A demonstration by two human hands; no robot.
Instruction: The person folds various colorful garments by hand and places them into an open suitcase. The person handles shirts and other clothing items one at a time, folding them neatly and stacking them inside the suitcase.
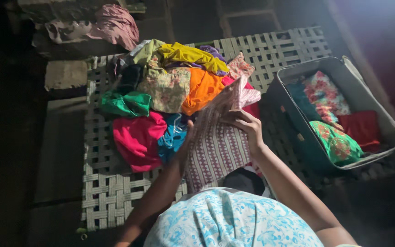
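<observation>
Dark ground surrounds a woven cot [110, 192] made of pale crossed straps, and only the middle of the scene is lit. On the cot lies a heap of clothes [170, 91] in many colours: a yellow piece on top, an orange one beside it, a floral beige one, a green one at the left edge and a bright pink one [136, 139] nearer to the person, with a blue piece just beside the pink. The person holds a patterned cloth [218, 146], white with dark red small motifs, upright in front of the heap, so it hides part of the clothes behind it. The right hand [245, 126] grips the cloth at its right upper part; its fingers are curled over the edge, pinching the fabric. The left hand [186, 137] is mostly hidden behind the left edge of the cloth, so I cannot tell how its fingers are placed, only that it touches the cloth there. At the right end of the cot stands an open suitcase [380, 114], grey, with folded clothes inside: a flowered piece, a red one and a green flowered one. A pink cloth [115, 25] lies on a dark surface behind the cot.
</observation>
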